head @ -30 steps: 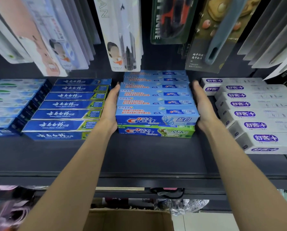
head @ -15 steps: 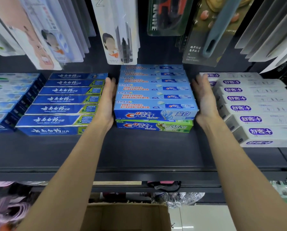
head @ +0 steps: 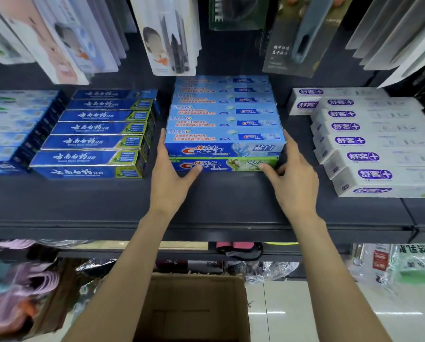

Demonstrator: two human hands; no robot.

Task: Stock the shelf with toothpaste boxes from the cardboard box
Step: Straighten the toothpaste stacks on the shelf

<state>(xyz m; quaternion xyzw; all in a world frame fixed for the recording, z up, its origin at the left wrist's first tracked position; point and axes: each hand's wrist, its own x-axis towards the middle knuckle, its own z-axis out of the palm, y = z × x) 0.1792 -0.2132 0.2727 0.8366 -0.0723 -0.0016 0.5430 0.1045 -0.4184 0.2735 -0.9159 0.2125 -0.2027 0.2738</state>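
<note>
A row of light-blue Crest toothpaste boxes [head: 225, 122] lies on the dark shelf [head: 95, 203], stacked on a green Crest box [head: 231, 165] at the front. My left hand [head: 170, 178] rests at the stack's front left corner, fingers straight along the side, thumb touching the green box's face. At the front right corner my right hand [head: 294, 181] lies the same way, its thumb on the green box's right end. Neither hand holds a box. Below the shelf stands the open cardboard box [head: 196, 304]; its inside is dim.
Dark-blue toothpaste boxes [head: 97, 141] fill the row to the left, white ones with purple logos [head: 371, 141] the row to the right. Hanging carded goods [head: 169, 35] dangle just above the stack. Bagged items sit on the lower shelf [head: 33, 280].
Both hands have slid back along the sides of the Crest stack to its front corners, and the thumbs now touch the green box's face. The view has tilted down.
</note>
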